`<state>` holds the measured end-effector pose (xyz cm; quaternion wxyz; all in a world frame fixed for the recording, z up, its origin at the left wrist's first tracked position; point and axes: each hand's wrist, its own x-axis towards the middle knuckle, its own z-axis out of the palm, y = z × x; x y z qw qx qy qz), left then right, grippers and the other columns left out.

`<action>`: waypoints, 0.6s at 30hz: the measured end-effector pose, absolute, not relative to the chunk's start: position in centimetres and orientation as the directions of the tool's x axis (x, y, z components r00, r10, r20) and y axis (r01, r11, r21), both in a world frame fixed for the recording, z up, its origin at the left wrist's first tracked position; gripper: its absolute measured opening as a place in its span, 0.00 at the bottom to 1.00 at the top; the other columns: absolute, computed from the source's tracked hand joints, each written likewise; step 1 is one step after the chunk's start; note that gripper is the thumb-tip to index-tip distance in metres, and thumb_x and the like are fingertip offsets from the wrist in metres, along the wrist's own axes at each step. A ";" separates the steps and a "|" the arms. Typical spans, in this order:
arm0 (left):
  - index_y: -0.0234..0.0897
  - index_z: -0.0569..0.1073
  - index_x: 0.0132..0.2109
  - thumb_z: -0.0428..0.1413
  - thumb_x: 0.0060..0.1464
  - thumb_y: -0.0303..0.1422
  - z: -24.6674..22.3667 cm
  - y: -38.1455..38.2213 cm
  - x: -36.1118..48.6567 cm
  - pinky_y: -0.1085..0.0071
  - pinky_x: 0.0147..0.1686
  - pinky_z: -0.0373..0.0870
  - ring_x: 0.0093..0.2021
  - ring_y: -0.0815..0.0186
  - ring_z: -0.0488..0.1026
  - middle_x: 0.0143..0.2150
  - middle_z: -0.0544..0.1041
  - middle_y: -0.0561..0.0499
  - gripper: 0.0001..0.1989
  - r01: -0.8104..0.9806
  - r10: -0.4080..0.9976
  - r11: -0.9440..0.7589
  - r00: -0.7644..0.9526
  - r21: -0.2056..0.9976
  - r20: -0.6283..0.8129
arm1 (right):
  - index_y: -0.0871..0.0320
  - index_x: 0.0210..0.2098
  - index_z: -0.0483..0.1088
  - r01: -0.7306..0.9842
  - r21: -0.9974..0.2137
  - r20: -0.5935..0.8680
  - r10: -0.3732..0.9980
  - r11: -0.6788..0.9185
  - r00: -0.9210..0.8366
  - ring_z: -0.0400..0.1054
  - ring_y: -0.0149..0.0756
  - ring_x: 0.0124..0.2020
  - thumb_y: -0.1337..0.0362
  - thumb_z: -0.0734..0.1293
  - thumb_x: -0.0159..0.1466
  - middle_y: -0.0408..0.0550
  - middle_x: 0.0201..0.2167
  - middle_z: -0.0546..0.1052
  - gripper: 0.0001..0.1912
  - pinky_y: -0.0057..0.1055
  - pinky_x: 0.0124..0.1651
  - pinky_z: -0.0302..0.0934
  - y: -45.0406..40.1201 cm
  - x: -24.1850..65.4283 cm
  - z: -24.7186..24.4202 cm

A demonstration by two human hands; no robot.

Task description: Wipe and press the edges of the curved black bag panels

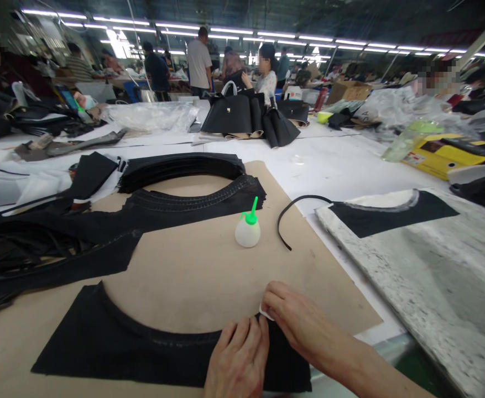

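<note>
A black piece with a curved cut-out edge lies on the brown sheet at the front. My left hand rests on it near the right end of the curve, fingers together and pressed down on the black piece. Just to the right, my right hand is closed on a small white item at the edge of the piece; its shape is mostly hidden. Behind the hands stands a round squeeze bottle with a green nozzle.
Stacked black curved pieces lie at the back left. A black strip curls right of the bottle. On the right, a speckled board bears another black piece. Farther back are black bags, a yellow box and several people.
</note>
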<state>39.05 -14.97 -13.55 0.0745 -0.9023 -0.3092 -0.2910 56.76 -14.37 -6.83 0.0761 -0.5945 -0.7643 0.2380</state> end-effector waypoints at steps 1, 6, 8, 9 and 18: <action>0.31 0.73 0.51 0.39 0.64 0.24 -13.6 -15.0 39.0 0.67 0.47 0.61 0.45 0.64 0.69 0.42 0.76 0.47 0.19 0.599 0.513 -0.800 0.652 0.035 0.558 | 0.58 0.31 0.67 0.888 -0.427 -0.166 0.951 0.169 -0.261 0.66 0.33 0.35 0.81 0.57 0.61 0.47 0.37 0.70 0.14 0.27 0.38 0.61 -14.4 56.9 -6.9; 0.31 0.72 0.51 0.41 0.62 0.23 -13.7 -15.1 39.0 0.67 0.46 0.62 0.45 0.64 0.69 0.42 0.75 0.46 0.18 0.610 0.509 -0.793 0.654 0.009 0.560 | 0.57 0.33 0.68 0.869 -0.475 -0.123 0.968 0.136 -0.219 0.67 0.33 0.34 0.77 0.56 0.66 0.47 0.36 0.70 0.13 0.29 0.39 0.62 -14.3 57.6 -6.0; 0.31 0.73 0.50 0.39 0.64 0.23 -13.5 -15.0 39.1 0.67 0.46 0.61 0.44 0.63 0.69 0.41 0.76 0.47 0.19 0.613 0.513 -0.790 0.633 0.030 0.580 | 0.57 0.36 0.69 0.820 -0.557 -0.100 0.970 0.129 -0.220 0.67 0.33 0.34 0.74 0.56 0.67 0.46 0.37 0.70 0.12 0.29 0.40 0.62 -14.1 57.3 -6.0; 0.31 0.74 0.49 0.38 0.64 0.23 -13.5 -15.0 39.2 0.67 0.46 0.61 0.44 0.63 0.69 0.41 0.76 0.47 0.20 0.612 0.513 -0.790 0.626 0.039 0.587 | 0.57 0.36 0.68 0.808 -0.577 -0.097 0.973 0.115 -0.208 0.67 0.33 0.34 0.73 0.56 0.68 0.46 0.37 0.70 0.11 0.30 0.40 0.62 -14.0 57.2 -6.0; 0.31 0.73 0.51 0.36 0.65 0.22 -13.9 -15.1 39.3 0.67 0.46 0.63 0.44 0.64 0.70 0.42 0.77 0.46 0.21 0.611 0.516 -0.791 0.635 0.034 0.575 | 0.56 0.35 0.67 0.720 -0.689 -0.071 0.981 0.082 -0.180 0.67 0.33 0.36 0.72 0.57 0.68 0.45 0.36 0.69 0.09 0.30 0.41 0.61 -14.1 57.5 -7.2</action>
